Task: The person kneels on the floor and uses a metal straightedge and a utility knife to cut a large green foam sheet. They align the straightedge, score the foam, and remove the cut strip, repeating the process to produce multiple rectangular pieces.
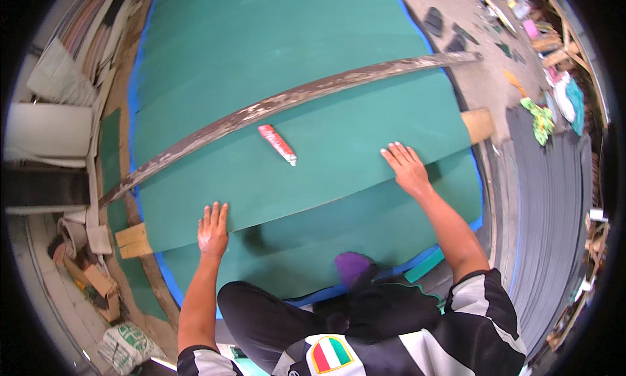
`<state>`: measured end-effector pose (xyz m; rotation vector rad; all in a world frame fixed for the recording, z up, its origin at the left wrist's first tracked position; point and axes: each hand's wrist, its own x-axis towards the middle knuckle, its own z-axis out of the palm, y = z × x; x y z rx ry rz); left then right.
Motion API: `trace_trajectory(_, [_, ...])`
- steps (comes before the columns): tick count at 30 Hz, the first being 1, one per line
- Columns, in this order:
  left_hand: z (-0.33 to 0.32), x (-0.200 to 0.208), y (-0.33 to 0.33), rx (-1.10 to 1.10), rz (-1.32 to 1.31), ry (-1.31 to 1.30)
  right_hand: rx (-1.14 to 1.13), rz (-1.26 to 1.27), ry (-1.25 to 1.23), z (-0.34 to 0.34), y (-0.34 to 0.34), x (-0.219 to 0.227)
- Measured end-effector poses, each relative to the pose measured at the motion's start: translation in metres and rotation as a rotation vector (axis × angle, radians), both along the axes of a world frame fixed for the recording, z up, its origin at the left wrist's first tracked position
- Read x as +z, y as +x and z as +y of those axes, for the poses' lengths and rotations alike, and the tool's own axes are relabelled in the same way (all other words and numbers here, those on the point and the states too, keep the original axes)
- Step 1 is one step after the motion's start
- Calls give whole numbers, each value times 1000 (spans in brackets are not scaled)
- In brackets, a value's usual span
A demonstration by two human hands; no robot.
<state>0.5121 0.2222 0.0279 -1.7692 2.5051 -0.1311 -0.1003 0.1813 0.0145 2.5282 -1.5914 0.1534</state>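
Observation:
A long green sheet lies across a wider green surface, its near edge raised and casting a shadow. My left hand rests flat near that edge at the left, fingers stretched forward. Farther right, my right hand lies on the same edge with its fingers extended. Neither hand holds anything. Between them and a little farther off is a red and white tube. A worn brown wooden bar crosses behind the tube. Pale wood ends stick out at both sides of the sheet.
Blue edging runs round the green surface. Stacked grey sheets lie at the right, near a yellow-green cloth. At the left are a cardboard box and a white sack. Dark scraps lie at the far right.

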Motion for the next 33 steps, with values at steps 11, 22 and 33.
trace_trajectory(11, [18, 14, 9, -22, 13, 173, -56, -13, 3, 18, -5, 40])
trace_trajectory(22, [16, 43, 7, -57, 22, 467, 55, 57, 125, 17, -19, 30])
trace_trajectory(33, [33, 43, -25, -250, -136, 474, 107, -169, 352, -68, 41, 27])
